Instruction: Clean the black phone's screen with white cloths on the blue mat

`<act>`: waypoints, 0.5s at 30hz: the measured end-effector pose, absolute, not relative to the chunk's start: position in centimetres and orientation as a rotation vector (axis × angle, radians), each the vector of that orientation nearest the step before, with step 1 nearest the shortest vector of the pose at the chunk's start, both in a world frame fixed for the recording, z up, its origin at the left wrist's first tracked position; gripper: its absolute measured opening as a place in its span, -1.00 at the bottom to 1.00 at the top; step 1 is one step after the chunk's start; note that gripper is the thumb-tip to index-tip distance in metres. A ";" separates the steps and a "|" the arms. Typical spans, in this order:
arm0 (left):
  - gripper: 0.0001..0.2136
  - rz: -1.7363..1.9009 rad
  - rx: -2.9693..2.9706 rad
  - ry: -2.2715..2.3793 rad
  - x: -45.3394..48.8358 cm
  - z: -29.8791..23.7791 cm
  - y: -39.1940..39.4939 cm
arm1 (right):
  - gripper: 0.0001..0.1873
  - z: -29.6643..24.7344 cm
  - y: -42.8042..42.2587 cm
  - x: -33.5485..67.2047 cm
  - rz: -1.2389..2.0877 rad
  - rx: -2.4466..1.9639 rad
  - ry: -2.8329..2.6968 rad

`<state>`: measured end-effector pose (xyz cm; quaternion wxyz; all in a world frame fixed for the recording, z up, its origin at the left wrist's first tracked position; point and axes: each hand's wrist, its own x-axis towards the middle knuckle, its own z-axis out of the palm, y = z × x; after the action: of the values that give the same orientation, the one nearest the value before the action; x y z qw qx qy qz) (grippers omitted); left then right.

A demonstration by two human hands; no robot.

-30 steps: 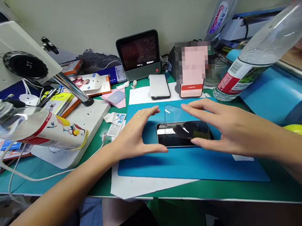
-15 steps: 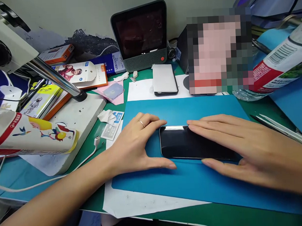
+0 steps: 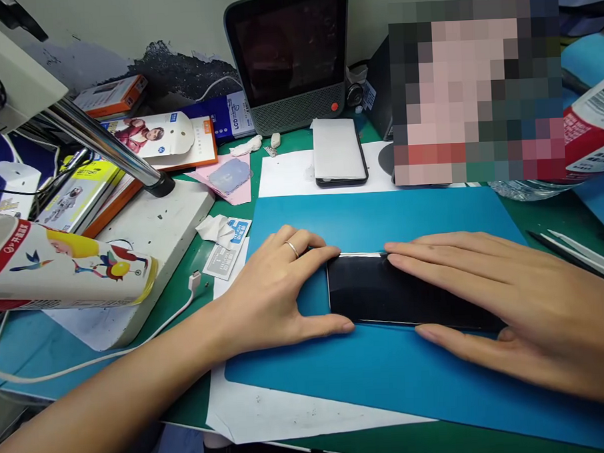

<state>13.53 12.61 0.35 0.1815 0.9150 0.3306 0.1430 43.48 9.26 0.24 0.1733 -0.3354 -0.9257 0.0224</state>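
A black phone (image 3: 379,293) lies screen-up on a blue mat (image 3: 383,376) in front of me. My left hand (image 3: 275,294) brackets its left end, fingers at the far corner and thumb at the near corner, a ring on one finger. My right hand (image 3: 485,298) lies over the phone's right part, fingers stretched flat along the far edge and thumb along the near edge. Whether a clear protector sheet lies on the screen cannot be made out.
A second phone (image 3: 339,151) lies face-down on white paper behind the mat. A small speaker screen (image 3: 289,53) stands at the back. A white stand base (image 3: 147,240) with a metal post, a lying bottle (image 3: 58,267), a white cable (image 3: 137,340), boxes and wipe packets (image 3: 227,246) crowd the left. Tweezers (image 3: 578,254) lie right.
One second ago a clear sheet was held tilted above the phone; it has come down onto the screen. Both hands lowered to the phone's edges. My head moved closer and lower.
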 end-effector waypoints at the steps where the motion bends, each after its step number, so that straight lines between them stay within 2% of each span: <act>1: -0.30 0.405 2.583 0.931 13.5 0.3 12.6 | -0.24 0.2 9.3 43.5 0.062 -0.954 -2.628; 11: -0.36 0.401 2.552 0.959 13.7 0.4 12.7 | -0.19 0.8 9.3 43.1 0.223 -1.053 -2.589; 15: -0.40 0.412 2.561 0.961 13.8 0.3 12.6 | -0.13 2.3 7.4 43.3 0.314 -1.257 -2.425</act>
<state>13.79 12.56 0.28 0.1863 0.9095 0.3414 0.1464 43.26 7.39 2.26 0.1950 -0.4485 -0.8651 0.1119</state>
